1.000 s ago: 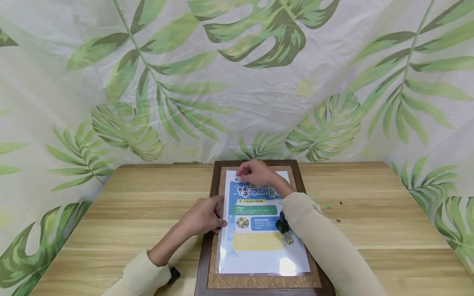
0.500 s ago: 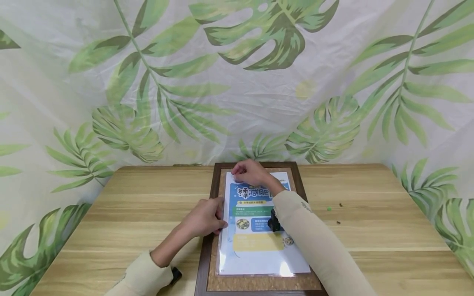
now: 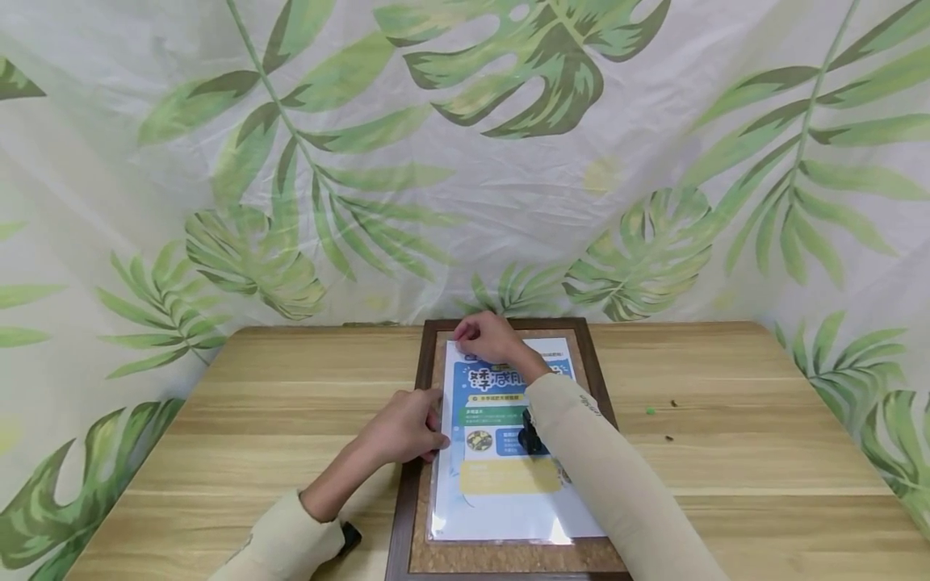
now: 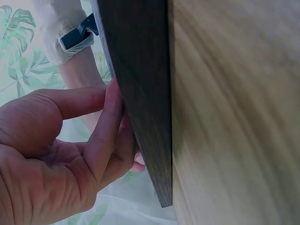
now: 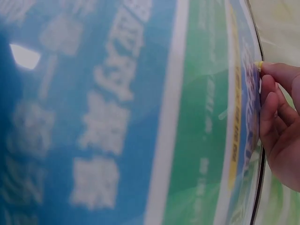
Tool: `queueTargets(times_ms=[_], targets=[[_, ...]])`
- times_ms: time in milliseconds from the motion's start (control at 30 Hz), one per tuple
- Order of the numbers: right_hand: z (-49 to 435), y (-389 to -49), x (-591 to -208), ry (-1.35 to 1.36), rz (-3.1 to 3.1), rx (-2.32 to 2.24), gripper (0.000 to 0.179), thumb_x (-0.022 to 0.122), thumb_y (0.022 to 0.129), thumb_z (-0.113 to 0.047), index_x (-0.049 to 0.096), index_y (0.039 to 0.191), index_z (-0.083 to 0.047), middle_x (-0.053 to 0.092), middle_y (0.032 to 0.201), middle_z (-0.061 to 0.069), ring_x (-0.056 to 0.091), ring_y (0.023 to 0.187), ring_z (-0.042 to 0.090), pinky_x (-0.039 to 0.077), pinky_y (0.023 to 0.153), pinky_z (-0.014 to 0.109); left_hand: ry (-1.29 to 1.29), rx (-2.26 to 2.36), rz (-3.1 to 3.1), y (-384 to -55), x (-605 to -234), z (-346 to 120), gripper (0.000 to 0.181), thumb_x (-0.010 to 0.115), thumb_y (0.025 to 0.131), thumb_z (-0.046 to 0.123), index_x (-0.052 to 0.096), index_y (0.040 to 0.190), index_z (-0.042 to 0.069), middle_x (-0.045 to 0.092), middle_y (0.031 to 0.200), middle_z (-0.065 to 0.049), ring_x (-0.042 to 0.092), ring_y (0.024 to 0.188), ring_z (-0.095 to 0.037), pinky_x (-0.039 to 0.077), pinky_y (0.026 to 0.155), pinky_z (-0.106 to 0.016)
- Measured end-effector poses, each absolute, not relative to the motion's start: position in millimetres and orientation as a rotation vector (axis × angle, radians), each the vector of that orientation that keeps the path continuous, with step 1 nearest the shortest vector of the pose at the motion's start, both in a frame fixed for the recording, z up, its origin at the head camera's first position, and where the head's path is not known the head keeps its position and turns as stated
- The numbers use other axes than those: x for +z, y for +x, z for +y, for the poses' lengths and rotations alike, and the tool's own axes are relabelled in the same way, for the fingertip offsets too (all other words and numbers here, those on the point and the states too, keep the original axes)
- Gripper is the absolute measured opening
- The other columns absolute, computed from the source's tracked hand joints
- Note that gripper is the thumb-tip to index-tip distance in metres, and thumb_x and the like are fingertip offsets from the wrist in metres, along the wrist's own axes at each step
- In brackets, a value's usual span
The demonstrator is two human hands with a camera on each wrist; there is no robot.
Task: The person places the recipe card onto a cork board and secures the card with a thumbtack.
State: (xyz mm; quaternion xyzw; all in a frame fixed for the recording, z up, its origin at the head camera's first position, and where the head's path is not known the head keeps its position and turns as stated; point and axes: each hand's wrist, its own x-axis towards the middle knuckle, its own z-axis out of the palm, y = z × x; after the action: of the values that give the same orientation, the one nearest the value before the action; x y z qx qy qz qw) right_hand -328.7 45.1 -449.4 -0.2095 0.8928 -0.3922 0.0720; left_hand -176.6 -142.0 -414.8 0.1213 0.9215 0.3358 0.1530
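A laminated poster (image 3: 501,516) with blue, green and yellow printing lies on a cork board (image 3: 508,557) with a dark wooden frame. My right hand (image 3: 488,337) is over the poster's top left corner, fingers bent. In the right wrist view its fingertips pinch a small yellow pushpin (image 5: 258,65) against the poster's surface. My left hand (image 3: 408,426) is at the poster's left edge, its thumb and fingertips pinching that edge. In the left wrist view the left fingers (image 4: 110,105) come together right beside the dark frame (image 4: 140,93), which hides part of them.
On the wooden table (image 3: 726,468), right of the board, lie a small green piece (image 3: 650,411) and a couple of tiny dark bits (image 3: 669,438). A leaf-patterned cloth (image 3: 363,161) hangs behind the table's far edge. The right sleeve (image 3: 610,468) covers the poster's right side.
My right hand has shifted left along the poster's top to its left corner, with the forearm following. My left hand has stayed at the poster's left edge.
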Motion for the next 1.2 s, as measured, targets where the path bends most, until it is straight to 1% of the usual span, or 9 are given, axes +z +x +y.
queueTargets(times_ms=[133, 167, 300, 433, 567, 667, 833, 1067, 1200], targets=[[43, -328, -450, -0.613, 2.702, -1.190, 0.015, 0.074, 0.101, -0.016, 0.080, 0.114, -0.012, 0.079, 0.102, 0.004, 0.070, 0.088, 0.015, 0.056, 0.090, 0.033, 0.355, 0.969, 2.632, -177, -414, -141, 0.072, 0.085, 0.087, -0.003, 0.050, 0.149, -0.016, 0.065, 0.074, -0.004, 0.068, 0.054, -0.014, 0.050, 0.047, -0.024], [43, -328, -450, -0.606, 2.708, -1.188, 0.015, 0.074, 0.101, -0.016, 0.080, 0.114, -0.013, 0.079, 0.103, 0.004, 0.070, 0.089, 0.015, 0.057, 0.090, 0.034, 0.355, 0.972, 2.628, -177, -414, -142, 0.075, 0.085, 0.087, -0.003, 0.048, 0.150, -0.016, 0.065, 0.074, -0.004, 0.068, 0.054, -0.014, 0.050, 0.047, -0.024], [40, -329, -450, -0.591, 2.712, -1.189, 0.015, 0.074, 0.102, -0.017, 0.080, 0.115, -0.013, 0.079, 0.106, 0.003, 0.071, 0.092, 0.015, 0.058, 0.090, 0.033, 0.342, 1.023, 2.591, -179, -415, -145, 0.074, 0.085, 0.086, -0.004, 0.049, 0.149, -0.015, 0.067, 0.076, -0.005, 0.070, 0.057, -0.015, 0.056, 0.050, -0.026], [38, -330, -450, -0.606, 2.700, -1.191, 0.016, 0.073, 0.101, -0.016, 0.079, 0.116, -0.012, 0.079, 0.108, 0.004, 0.071, 0.093, 0.015, 0.058, 0.088, 0.031, 0.296, 1.110, 2.538, -180, -416, -149, 0.072, 0.086, 0.084, -0.006, 0.053, 0.148, -0.012, 0.068, 0.084, -0.008, 0.074, 0.062, -0.016, 0.062, 0.056, -0.030], [37, -331, -449, -0.607, 2.685, -1.196, 0.018, 0.071, 0.101, -0.015, 0.079, 0.116, -0.011, 0.079, 0.107, 0.004, 0.071, 0.089, 0.014, 0.057, 0.084, 0.027, 0.261, 1.168, 2.519, -179, -416, -149, 0.073, 0.086, 0.083, -0.009, 0.054, 0.149, -0.009, 0.066, 0.095, -0.013, 0.075, 0.064, -0.016, 0.064, 0.058, -0.031], [36, -331, -448, -0.578, 2.661, -1.223, 0.018, 0.071, 0.101, -0.015, 0.079, 0.116, -0.010, 0.079, 0.106, 0.005, 0.069, 0.085, 0.013, 0.055, 0.078, 0.024, 0.271, 1.165, 2.546, -179, -414, -148, 0.076, 0.087, 0.082, -0.009, 0.054, 0.151, -0.008, 0.065, 0.100, -0.013, 0.073, 0.063, -0.015, 0.063, 0.057, -0.030], [34, -332, -447, -0.536, 2.654, -1.241, 0.017, 0.071, 0.101, -0.014, 0.080, 0.115, -0.010, 0.079, 0.105, 0.006, 0.068, 0.080, 0.012, 0.052, 0.072, 0.021, 0.334, 1.070, 2.645, -180, -415, -148, 0.076, 0.091, 0.080, -0.003, 0.057, 0.148, -0.008, 0.067, 0.098, -0.009, 0.066, 0.066, -0.010, 0.055, 0.057, -0.025], [30, -334, -448, -0.514, 2.683, -1.257, 0.015, 0.075, 0.098, -0.015, 0.081, 0.110, -0.009, 0.080, 0.104, 0.007, 0.067, 0.086, 0.013, 0.049, 0.075, 0.021, 0.399, 0.995, 2.693, -183, -418, -149, 0.065, 0.093, 0.079, 0.000, 0.064, 0.137, -0.009, 0.066, 0.095, -0.007, 0.062, 0.071, -0.010, 0.051, 0.060, -0.024], [29, -335, -450, -0.483, 2.674, -1.279, 0.014, 0.075, 0.097, -0.015, 0.081, 0.109, -0.009, 0.081, 0.104, 0.007, 0.068, 0.089, 0.015, 0.049, 0.077, 0.022, 0.402, 1.001, 2.675, -184, -419, -150, 0.065, 0.092, 0.080, -0.001, 0.064, 0.139, -0.010, 0.065, 0.096, -0.008, 0.062, 0.071, -0.010, 0.052, 0.059, -0.024]])
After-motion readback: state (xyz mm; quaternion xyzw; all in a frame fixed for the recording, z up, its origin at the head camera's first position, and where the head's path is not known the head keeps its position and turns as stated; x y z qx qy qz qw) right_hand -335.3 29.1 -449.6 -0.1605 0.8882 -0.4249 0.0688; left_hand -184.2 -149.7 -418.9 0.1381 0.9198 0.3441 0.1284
